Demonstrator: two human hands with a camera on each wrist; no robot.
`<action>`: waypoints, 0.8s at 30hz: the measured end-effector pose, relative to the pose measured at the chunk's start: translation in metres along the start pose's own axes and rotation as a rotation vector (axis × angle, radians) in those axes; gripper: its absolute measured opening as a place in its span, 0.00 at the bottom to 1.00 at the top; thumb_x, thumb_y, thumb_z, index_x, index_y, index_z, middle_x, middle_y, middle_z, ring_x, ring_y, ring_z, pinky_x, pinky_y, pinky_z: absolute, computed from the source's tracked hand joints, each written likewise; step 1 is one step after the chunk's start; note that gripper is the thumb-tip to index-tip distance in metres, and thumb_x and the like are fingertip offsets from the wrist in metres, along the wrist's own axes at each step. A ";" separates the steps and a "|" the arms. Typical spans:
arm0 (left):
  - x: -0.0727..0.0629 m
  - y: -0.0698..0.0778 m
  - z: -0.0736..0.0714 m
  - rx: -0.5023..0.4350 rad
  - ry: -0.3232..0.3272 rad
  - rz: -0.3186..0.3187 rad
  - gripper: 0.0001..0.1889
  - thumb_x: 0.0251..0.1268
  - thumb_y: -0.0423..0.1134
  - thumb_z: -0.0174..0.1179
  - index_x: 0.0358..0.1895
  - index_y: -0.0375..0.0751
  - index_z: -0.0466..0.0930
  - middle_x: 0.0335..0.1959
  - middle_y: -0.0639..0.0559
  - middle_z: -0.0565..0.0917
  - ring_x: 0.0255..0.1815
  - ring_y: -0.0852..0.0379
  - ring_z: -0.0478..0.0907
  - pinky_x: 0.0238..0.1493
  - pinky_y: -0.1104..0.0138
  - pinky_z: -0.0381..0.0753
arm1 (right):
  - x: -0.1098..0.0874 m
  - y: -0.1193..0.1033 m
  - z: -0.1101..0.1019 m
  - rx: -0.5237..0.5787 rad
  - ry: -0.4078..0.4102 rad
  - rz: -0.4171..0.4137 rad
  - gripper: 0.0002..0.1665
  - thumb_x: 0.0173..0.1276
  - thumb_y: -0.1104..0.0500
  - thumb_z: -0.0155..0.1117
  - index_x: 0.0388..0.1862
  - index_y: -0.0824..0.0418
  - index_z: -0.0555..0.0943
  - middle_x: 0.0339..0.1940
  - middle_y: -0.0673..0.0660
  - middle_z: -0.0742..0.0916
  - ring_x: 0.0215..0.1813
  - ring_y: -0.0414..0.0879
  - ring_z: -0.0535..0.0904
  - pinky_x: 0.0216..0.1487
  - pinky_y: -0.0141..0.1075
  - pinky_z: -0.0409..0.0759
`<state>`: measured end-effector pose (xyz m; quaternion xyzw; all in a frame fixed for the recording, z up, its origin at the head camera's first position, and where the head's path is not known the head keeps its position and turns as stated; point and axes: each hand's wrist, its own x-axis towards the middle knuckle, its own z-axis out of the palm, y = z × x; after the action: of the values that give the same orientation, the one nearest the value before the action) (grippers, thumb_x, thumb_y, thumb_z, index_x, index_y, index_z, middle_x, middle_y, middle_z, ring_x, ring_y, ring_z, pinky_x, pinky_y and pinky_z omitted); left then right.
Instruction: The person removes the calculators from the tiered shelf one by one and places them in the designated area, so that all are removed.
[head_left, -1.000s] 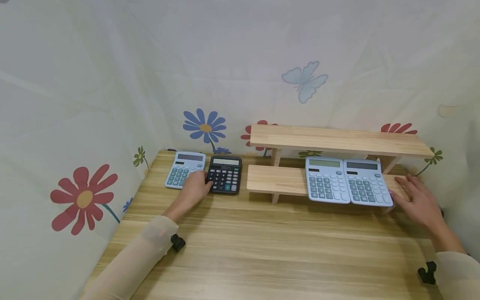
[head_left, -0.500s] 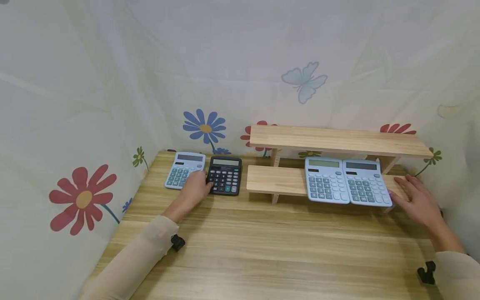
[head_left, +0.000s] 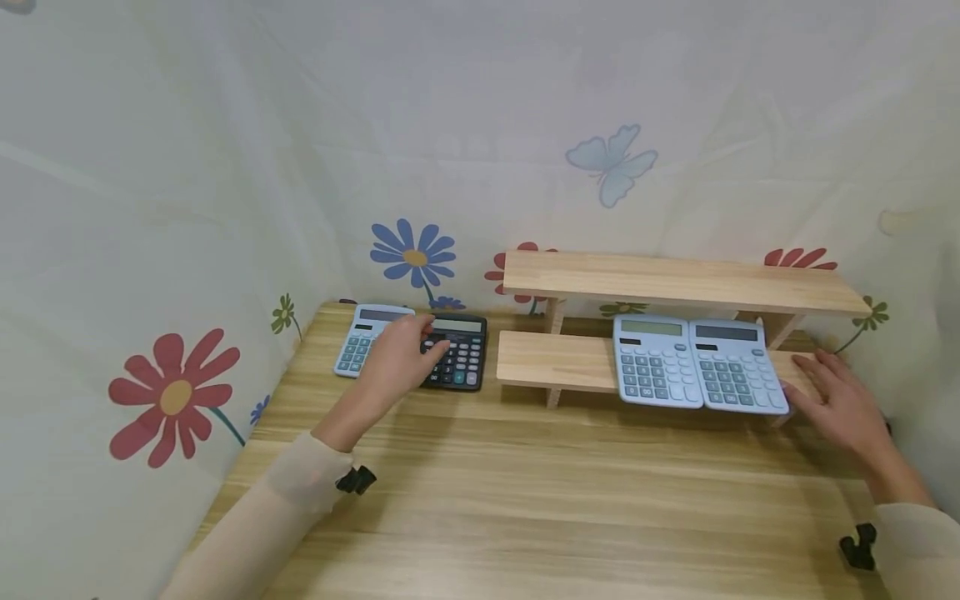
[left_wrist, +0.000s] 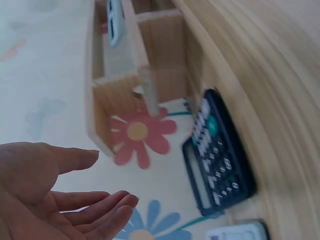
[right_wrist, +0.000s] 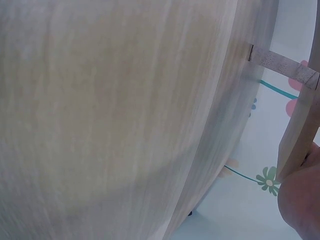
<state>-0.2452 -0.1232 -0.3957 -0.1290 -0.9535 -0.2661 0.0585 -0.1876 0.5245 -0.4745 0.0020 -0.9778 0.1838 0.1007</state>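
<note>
My left hand is raised over the black calculator, thumb and fingers apart. In the left wrist view that hand holds nothing, and a gap shows between it and the black calculator. Beside the black one lies a light blue calculator, partly hidden by the hand. Two more light blue calculators lean side by side on the lower board of a wooden shelf. My right hand rests on this board's right end, its thumb at the edge of the right-hand calculator.
The shelf's upper board runs behind and above the lower one. A flowered cloth hangs along the back and sides of the wood-grain table.
My left hand has let go of the black calculator's left edge and risen, its thumb and fingers now spread above it. The right hand and the shelf calculators stay put.
</note>
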 end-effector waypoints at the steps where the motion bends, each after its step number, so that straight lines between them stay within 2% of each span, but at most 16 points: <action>1: -0.003 0.007 -0.002 -0.008 0.007 0.016 0.27 0.76 0.45 0.67 0.67 0.28 0.78 0.57 0.36 0.85 0.58 0.41 0.83 0.59 0.48 0.85 | 0.000 -0.001 0.000 0.001 0.000 0.001 0.44 0.83 0.41 0.52 0.81 0.72 0.60 0.81 0.82 0.54 0.83 0.79 0.43 0.74 0.80 0.46; 7: -0.021 0.049 -0.004 -0.081 0.061 0.164 0.24 0.75 0.45 0.69 0.65 0.33 0.80 0.54 0.43 0.85 0.55 0.48 0.83 0.57 0.54 0.86 | 0.000 -0.004 -0.002 -0.001 0.008 -0.014 0.44 0.83 0.41 0.53 0.79 0.73 0.61 0.80 0.83 0.55 0.82 0.79 0.44 0.73 0.81 0.48; 10: -0.030 0.069 0.005 -0.145 0.031 0.236 0.24 0.75 0.46 0.69 0.66 0.36 0.80 0.54 0.47 0.85 0.54 0.51 0.83 0.56 0.58 0.87 | -0.004 -0.004 -0.002 -0.001 0.010 -0.010 0.43 0.83 0.41 0.53 0.79 0.73 0.61 0.80 0.83 0.55 0.82 0.79 0.44 0.73 0.81 0.48; 13: -0.036 0.086 0.014 -0.257 -0.054 0.278 0.27 0.74 0.49 0.70 0.68 0.39 0.79 0.58 0.48 0.85 0.57 0.54 0.83 0.58 0.63 0.86 | -0.004 -0.004 0.000 0.001 0.010 -0.008 0.44 0.83 0.41 0.53 0.79 0.73 0.61 0.81 0.82 0.55 0.83 0.79 0.44 0.73 0.81 0.48; 15: -0.038 0.096 0.021 -0.370 -0.134 0.275 0.30 0.72 0.51 0.71 0.70 0.41 0.78 0.62 0.48 0.84 0.60 0.55 0.83 0.61 0.66 0.85 | -0.004 -0.004 0.001 0.003 0.009 -0.004 0.44 0.83 0.41 0.53 0.79 0.73 0.61 0.81 0.82 0.55 0.83 0.78 0.43 0.74 0.80 0.47; 19: -0.038 0.111 0.038 -0.582 -0.276 0.219 0.37 0.66 0.55 0.75 0.73 0.43 0.75 0.67 0.49 0.82 0.65 0.54 0.81 0.63 0.66 0.84 | -0.003 -0.004 0.002 0.001 0.010 -0.002 0.44 0.83 0.40 0.53 0.79 0.73 0.62 0.81 0.82 0.55 0.83 0.78 0.43 0.74 0.80 0.47; 21: -0.036 0.117 0.047 -0.644 -0.312 0.188 0.38 0.65 0.56 0.76 0.74 0.44 0.75 0.68 0.48 0.82 0.66 0.53 0.81 0.64 0.63 0.84 | -0.003 -0.004 0.001 -0.004 0.009 0.000 0.44 0.83 0.40 0.52 0.80 0.73 0.61 0.81 0.82 0.55 0.83 0.78 0.43 0.74 0.80 0.47; 24: -0.030 0.123 0.063 -0.693 -0.332 0.160 0.38 0.66 0.55 0.75 0.74 0.43 0.74 0.67 0.46 0.82 0.66 0.52 0.82 0.67 0.58 0.82 | -0.002 -0.004 0.000 -0.009 0.009 0.004 0.44 0.83 0.40 0.52 0.80 0.72 0.61 0.81 0.81 0.54 0.83 0.78 0.43 0.73 0.80 0.47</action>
<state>-0.1847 0.0051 -0.3942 -0.2562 -0.7907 -0.5423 -0.1232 -0.1852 0.5210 -0.4740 -0.0014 -0.9781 0.1797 0.1045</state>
